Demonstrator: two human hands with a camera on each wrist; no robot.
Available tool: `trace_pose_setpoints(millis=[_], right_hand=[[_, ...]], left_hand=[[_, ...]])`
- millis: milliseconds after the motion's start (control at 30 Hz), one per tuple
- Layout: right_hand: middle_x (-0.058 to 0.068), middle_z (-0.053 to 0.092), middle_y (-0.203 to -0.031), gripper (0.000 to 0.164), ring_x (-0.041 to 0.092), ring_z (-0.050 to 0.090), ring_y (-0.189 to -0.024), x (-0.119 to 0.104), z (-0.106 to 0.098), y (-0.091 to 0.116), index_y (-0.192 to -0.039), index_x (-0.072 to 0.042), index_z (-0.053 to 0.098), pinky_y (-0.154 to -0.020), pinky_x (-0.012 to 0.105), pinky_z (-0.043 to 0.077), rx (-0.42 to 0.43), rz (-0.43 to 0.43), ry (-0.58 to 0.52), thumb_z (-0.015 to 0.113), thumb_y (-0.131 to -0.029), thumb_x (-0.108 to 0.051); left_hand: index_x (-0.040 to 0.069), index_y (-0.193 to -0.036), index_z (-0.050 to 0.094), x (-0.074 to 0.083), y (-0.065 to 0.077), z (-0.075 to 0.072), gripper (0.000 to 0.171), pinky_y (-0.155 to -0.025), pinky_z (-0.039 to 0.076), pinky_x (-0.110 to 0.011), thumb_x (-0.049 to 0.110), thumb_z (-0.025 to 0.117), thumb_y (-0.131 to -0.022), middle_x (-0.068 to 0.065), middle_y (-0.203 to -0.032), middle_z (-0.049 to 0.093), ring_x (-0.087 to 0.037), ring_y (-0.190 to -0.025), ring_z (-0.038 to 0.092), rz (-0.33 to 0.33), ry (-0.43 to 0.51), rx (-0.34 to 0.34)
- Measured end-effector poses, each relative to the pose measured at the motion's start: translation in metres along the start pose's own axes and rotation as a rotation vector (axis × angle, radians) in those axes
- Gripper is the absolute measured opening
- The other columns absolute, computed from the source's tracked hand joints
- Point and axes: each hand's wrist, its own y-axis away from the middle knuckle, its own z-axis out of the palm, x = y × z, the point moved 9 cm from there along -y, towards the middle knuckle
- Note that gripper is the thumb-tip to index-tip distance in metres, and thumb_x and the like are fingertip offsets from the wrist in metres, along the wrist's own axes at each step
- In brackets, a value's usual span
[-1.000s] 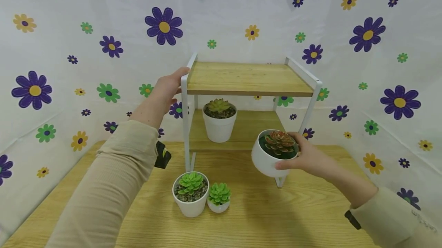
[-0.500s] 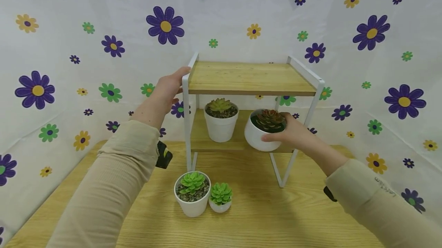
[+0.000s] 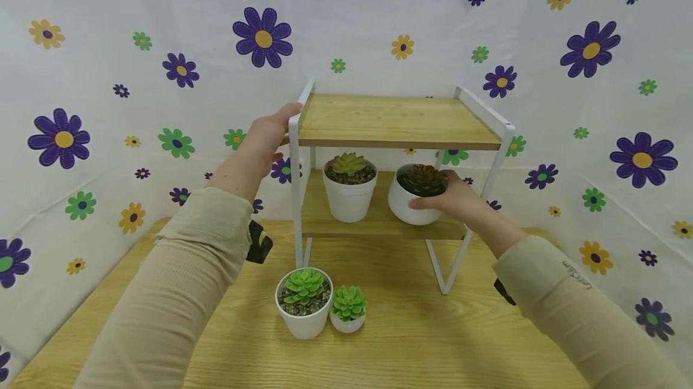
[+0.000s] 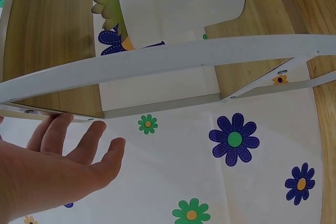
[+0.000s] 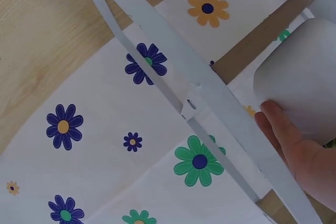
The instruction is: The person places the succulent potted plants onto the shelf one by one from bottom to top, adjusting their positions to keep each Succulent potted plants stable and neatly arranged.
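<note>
Our right hand (image 3: pixel 459 198) grips round pot (image 3: pixel 403 204), thumb in front, over lower shelf (image 3: pixel 379 226), right of taller pot (image 3: pixel 350 201), gap between; we can't tell if seated. Left hand (image 3: pixel 264 138), farther off, fingers loose, touches rack (image 3: pixel 400 119) at left side.

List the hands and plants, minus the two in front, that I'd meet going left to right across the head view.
Left hand, white pot with yellowish succulent, rounder white pot with reddish succulent, right hand.

Held pot (image 5: pixel 296 74) cropped, right wrist view
</note>
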Motion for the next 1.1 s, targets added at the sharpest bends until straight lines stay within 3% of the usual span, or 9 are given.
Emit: trace_pose_setpoints(millis=[300, 633, 833, 1100], right_hand=[[0.030, 0.017, -0.151, 0.104, 0.044, 0.023, -0.138, 0.001, 0.002, -0.004, -0.146, 0.006, 0.001, -0.113, 0.053, 0.024, 0.015, -0.009, -0.001, 0.070, -0.080, -0.036], [0.030, 0.012, -0.152, 0.104, 0.042, 0.017, -0.141, 0.005, 0.011, -0.001, -0.146, 0.005, -0.007, -0.115, 0.051, 0.022, -0.020, 0.033, -0.101, 0.065, -0.084, -0.036], [0.033, 0.013, -0.150, 0.103, 0.043, 0.017, -0.140, 0.006, 0.009, 0.011, -0.145, 0.005, -0.013, -0.114, 0.052, 0.023, -0.020, 0.033, -0.160, 0.062, -0.087, -0.035], [0.033, 0.008, -0.151, 0.099, 0.047, 0.016, -0.139, 0.011, 0.013, 0.041, -0.146, 0.003, -0.011, -0.112, 0.056, 0.024, -0.039, 0.018, -0.161, 0.061, -0.089, -0.034]], left_hand=[[0.014, -0.142, 0.040, 0.001, 0.000, 0.000, 0.066, -0.114, 0.025, -0.045, 0.056, 0.042, -0.091, -0.002, -0.153, 0.031, -0.024, -0.139, 0.031, 0.010, -0.001, 0.004], [0.015, -0.143, 0.038, -0.001, 0.000, 0.000, 0.067, -0.115, 0.024, -0.044, 0.057, 0.042, -0.091, -0.002, -0.153, 0.030, -0.023, -0.139, 0.031, -0.009, 0.003, 0.016], [0.014, -0.143, 0.038, 0.000, 0.001, 0.001, 0.067, -0.115, 0.024, -0.045, 0.057, 0.043, -0.091, -0.002, -0.153, 0.030, -0.024, -0.140, 0.031, -0.001, 0.008, 0.011], [0.014, -0.144, 0.036, 0.000, 0.001, 0.002, 0.069, -0.115, 0.024, -0.045, 0.057, 0.043, -0.090, -0.002, -0.154, 0.028, -0.024, -0.140, 0.030, 0.000, 0.007, 0.008]])
